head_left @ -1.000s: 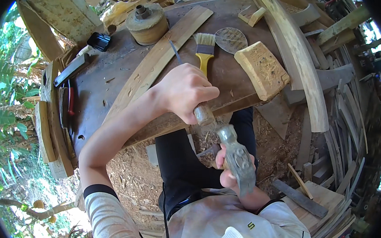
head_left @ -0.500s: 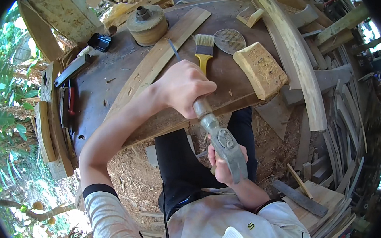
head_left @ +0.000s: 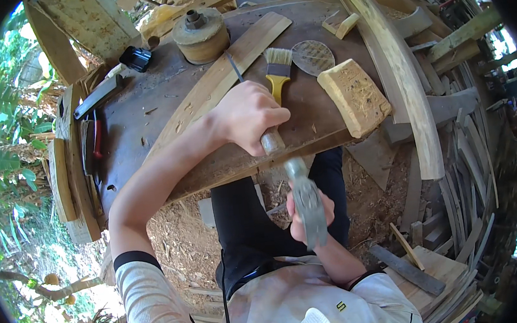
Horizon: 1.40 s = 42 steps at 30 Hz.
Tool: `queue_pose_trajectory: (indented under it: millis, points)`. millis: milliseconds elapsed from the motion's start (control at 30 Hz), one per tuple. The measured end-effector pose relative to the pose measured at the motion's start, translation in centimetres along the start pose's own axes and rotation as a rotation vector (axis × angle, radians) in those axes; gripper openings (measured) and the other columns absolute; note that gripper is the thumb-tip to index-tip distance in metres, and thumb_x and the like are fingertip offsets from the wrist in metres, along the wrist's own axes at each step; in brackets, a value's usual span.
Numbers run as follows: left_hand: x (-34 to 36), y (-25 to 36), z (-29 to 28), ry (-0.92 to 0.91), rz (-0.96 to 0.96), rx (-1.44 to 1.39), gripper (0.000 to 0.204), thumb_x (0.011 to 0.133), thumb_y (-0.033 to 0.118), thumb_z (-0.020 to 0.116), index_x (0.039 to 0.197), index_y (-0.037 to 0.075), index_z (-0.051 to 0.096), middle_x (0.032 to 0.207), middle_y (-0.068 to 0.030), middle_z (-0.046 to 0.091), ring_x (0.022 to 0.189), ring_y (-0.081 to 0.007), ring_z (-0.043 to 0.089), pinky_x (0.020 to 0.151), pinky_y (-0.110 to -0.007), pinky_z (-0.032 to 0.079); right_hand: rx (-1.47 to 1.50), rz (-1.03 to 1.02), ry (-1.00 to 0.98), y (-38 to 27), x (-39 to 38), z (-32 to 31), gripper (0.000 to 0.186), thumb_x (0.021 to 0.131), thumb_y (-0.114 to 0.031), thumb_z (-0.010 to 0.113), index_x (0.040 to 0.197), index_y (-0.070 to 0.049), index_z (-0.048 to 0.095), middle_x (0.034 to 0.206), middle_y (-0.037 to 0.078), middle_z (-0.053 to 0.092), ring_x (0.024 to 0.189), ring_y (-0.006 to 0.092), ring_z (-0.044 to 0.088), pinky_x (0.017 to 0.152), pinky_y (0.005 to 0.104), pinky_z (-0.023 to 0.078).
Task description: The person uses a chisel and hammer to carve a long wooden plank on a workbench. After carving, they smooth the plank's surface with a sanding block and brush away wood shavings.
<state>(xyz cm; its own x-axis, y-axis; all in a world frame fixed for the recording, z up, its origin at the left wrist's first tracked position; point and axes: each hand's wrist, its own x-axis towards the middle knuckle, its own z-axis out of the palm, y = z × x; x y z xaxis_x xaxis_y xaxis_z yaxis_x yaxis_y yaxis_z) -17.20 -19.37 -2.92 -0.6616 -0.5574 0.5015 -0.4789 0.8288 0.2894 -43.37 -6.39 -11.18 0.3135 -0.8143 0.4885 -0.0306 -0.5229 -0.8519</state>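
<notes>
My left hand (head_left: 249, 115) is closed around the handle of a chisel (head_left: 273, 141), its butt end pointing back toward me. The narrow metal blade (head_left: 235, 67) sticks out beyond my fist over a long wooden plank (head_left: 204, 93) lying slantwise on the bench. Below the bench edge, my right hand (head_left: 299, 226) grips a claw hammer (head_left: 310, 211); its handle is mostly hidden under the head. A small gap separates the hammer's striking face from the chisel's butt. A yellow-handled paintbrush (head_left: 278, 75) lies just beyond my left hand.
On the wooden bench (head_left: 127, 153) are a round wooden block with a metal nut (head_left: 200, 37), a round patterned disc (head_left: 313, 57) and a chunky wood block (head_left: 355, 99). A long curved timber (head_left: 400, 71) lies at right. A red-handled tool (head_left: 97, 138) sits at left.
The hammer head has drawn back slightly from the chisel's butt, which it was touching. The chisel and left hand have shifted a little left; the plank has slid slightly right.
</notes>
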Motion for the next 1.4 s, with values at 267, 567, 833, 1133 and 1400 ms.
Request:
queue_pose_trajectory:
  millis: [267,567,833,1133,1400]
  points:
    - [0.4,1.8,0.0,0.027,0.074,-0.049,0.038,0.055,0.031,0.076,0.069,0.01,0.047,0.059,-0.0055,0.045,0.055,-0.0316,0.053,0.052,-0.044,0.041,0.086,0.063,0.085,-1.1,-0.5,0.5,0.071,0.104,-0.055,0.064,0.118,0.015,0.065,0.072,0.006,0.063,0.052,0.0108,0.056,0.046,0.0258,0.041]
    - [0.6,2.0,0.0,0.024,0.073,-0.057,0.037,0.054,0.03,0.074,0.066,0.011,0.045,0.058,-0.0052,0.044,0.054,-0.0308,0.054,0.051,-0.043,0.041,-0.01,-0.078,0.075,-3.0,0.1,-1.2,0.068,0.106,-0.055,0.06,0.111,0.012,0.067,0.071,0.007,0.064,0.053,0.0142,0.058,0.048,0.0291,0.044]
    - [0.6,1.9,-0.5,0.047,0.048,-0.1,0.036,0.054,0.029,0.074,0.066,0.011,0.045,0.057,-0.0048,0.044,0.053,-0.0304,0.053,0.052,-0.043,0.04,-0.006,0.003,0.0,-4.1,1.4,-1.2,0.054,0.108,-0.045,0.058,0.098,0.007,0.068,0.067,0.008,0.062,0.054,0.019,0.061,0.05,0.03,0.046]
    - [0.0,0.6,-0.3,0.031,0.018,-0.03,0.038,0.051,0.029,0.076,0.069,0.01,0.047,0.06,-0.0084,0.053,0.06,-0.0358,0.06,0.055,-0.048,0.046,-0.065,-0.122,0.085,-1.7,0.9,0.5,0.042,0.103,-0.032,0.065,0.103,0.01,0.069,0.065,0.006,0.062,0.05,0.0134,0.059,0.045,0.0266,0.043]
    - [0.1,-0.4,-0.4,0.051,0.058,-0.003,0.041,0.054,0.032,0.076,0.07,0.009,0.047,0.061,-0.0084,0.052,0.059,-0.0354,0.059,0.056,-0.047,0.046,0.17,0.211,-0.007,-1.3,-0.6,-0.1,0.035,0.083,-0.01,0.081,0.113,0.006,0.072,0.079,0.009,0.072,0.065,0.0179,0.07,0.061,0.0299,0.055]
